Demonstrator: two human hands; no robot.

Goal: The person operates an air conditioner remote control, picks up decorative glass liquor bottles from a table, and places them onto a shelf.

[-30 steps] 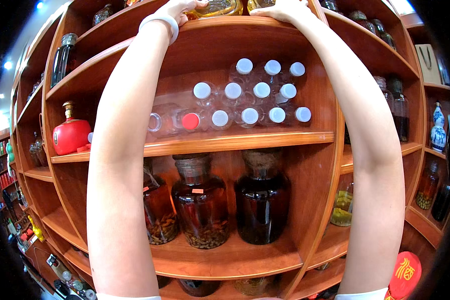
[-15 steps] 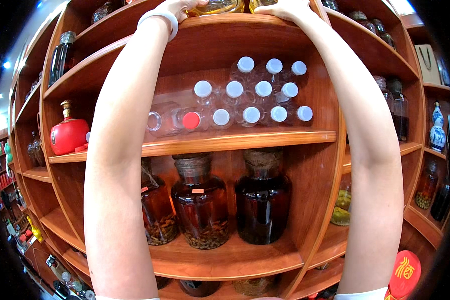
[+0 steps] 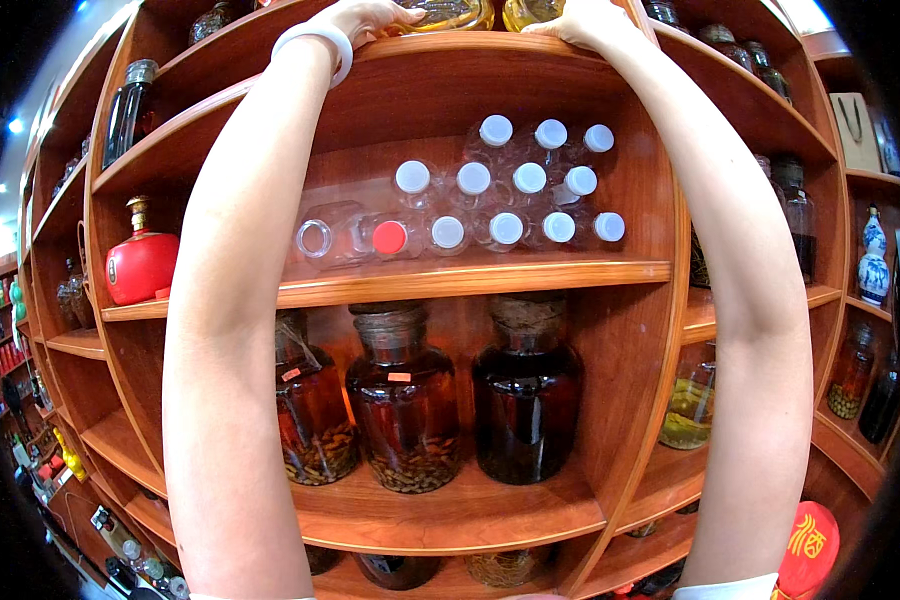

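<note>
Both arms reach up to the top shelf of a curved wooden shelf unit (image 3: 470, 280), where two glass jars of yellowish liquid stand side by side at the upper edge of the view. The left hand (image 3: 365, 18), with a pale bangle (image 3: 318, 40) on its wrist, lies over the shelf lip against the left jar (image 3: 445, 14), its fingers curled loosely toward the glass; whether they actually grip it cannot be told, since the frame cuts the jar off. The right hand (image 3: 580, 20) rests just in front of the right jar (image 3: 528, 12), palm down at the shelf edge, and its hold cannot be told either. Both jars appear to sit on the shelf, not lifted, so the work looks to be at the handling stage, with neither jar carried clear. Below, between the arms, clear plastic bottles (image 3: 500, 195) lie stacked on their sides, most with white caps and one with a red cap (image 3: 389, 237). On the shelf under them stand three big dark jars (image 3: 405, 400) with cloth-covered stoppers and roots or herbs inside. A round red bottle (image 3: 142, 262) stands to the far left, a blue and white vase (image 3: 873, 265) to the far right
</note>
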